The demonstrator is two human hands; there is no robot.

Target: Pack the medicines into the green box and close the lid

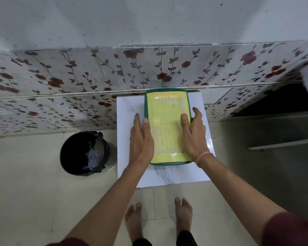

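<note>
Head view: The rectangular green plastic box (168, 126) with its yellow-labelled lid (167, 121) on top stands on a white marble-patterned table top (128, 110), its long axis running from the person toward the floral-tiled wall (78, 77). Its contents are hidden by the lid. The left hand (140, 137) lies flat along the box's left edge, thumb on the lid. The right hand (194, 134) presses the right edge, fingers spread over the rim. A black bin (84, 153) with a crumpled liner stands on the floor, left of the table.
</note>
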